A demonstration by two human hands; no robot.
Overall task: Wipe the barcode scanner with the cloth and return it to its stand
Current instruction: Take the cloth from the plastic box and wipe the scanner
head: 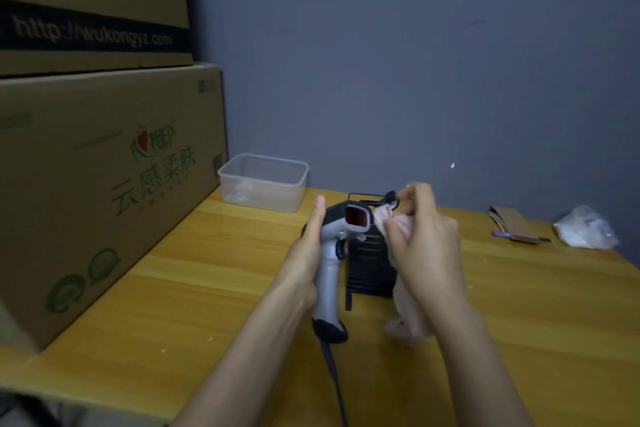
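Note:
My left hand (308, 250) grips the grey-and-black barcode scanner (334, 270) by its handle, upright, with its red window facing me. A dark cable hangs from the handle's base toward me. My right hand (422, 246) holds a pale pink cloth (408, 319), bunched at the fingers against the right side of the scanner head, the rest of it hanging below my wrist. The black stand (369, 263) lies on the wooden table just behind the scanner, between both hands, partly hidden by them.
A clear plastic tub (265, 182) sits at the table's back left. Large cardboard boxes (104, 184) are stacked along the left. At the back right lie a brown cardboard piece with a pen (516, 227) and a crumpled plastic bag (587, 229). A grey wall stands behind.

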